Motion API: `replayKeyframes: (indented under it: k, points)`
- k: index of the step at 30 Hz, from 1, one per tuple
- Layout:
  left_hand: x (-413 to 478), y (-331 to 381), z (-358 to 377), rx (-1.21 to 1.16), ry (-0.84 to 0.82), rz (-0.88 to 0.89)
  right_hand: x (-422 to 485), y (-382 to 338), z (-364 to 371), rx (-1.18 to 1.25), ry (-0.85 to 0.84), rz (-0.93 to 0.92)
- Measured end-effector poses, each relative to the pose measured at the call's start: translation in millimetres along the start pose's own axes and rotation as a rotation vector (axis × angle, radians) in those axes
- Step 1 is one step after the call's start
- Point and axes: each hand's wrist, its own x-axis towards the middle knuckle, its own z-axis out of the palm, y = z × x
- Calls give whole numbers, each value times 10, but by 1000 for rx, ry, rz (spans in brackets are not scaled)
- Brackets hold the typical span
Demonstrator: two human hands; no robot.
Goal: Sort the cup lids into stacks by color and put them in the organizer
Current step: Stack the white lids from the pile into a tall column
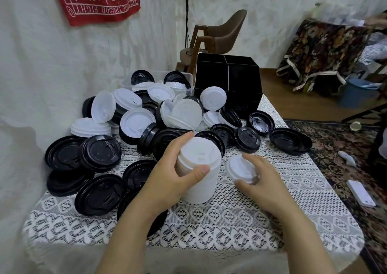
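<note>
White lid stack (202, 188): stood near the worktop's middle, its long axis close to upright, dome side up; whether its foot rests on the lace cloth (230, 221) cannot be told.
Left hand (167, 177): wrapped round the stack from 9 o'clock, thumb across the near face, fingers behind.
Single white lid (240, 168): just beside the stack at 3 o'clock, dome up and lower than the stack's top.
Right hand (261, 181): fingers curled round that lid from 4 o'clock.
Key relation: the lid is judged to need lifting towards 9 o'clock onto the stack's top; the right hand is nearer.
Mixed lid pile (146, 114): heaped at 11 o'clock.
Black lids (98, 194): spread at 8 to 9 o'clock.
Black organizer (228, 81): at 12 o'clock behind the pile, no lids seen in its compartments.
</note>
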Motion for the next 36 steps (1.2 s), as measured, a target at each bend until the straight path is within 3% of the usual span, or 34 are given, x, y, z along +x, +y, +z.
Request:
replayKeyframes:
  k: [6,13,19,26,36]
  points:
    - [2,-9,-2,-3,-3,-2,4,31,-27,4,-45,-20]
    - [-9,-18,-10,-41,-19,-15,-10,-10,-91,99,35,-23]
    - [-2,-23,0,-38,-17,1,-95,-389,-224,349,223,-256]
    - [-19,28,27,-42,-34,16,-206,-796,-41,475,59,-437]
    - [-9,-11,17,-55,-2,-29,-202,-848,90,416,-25,-393]
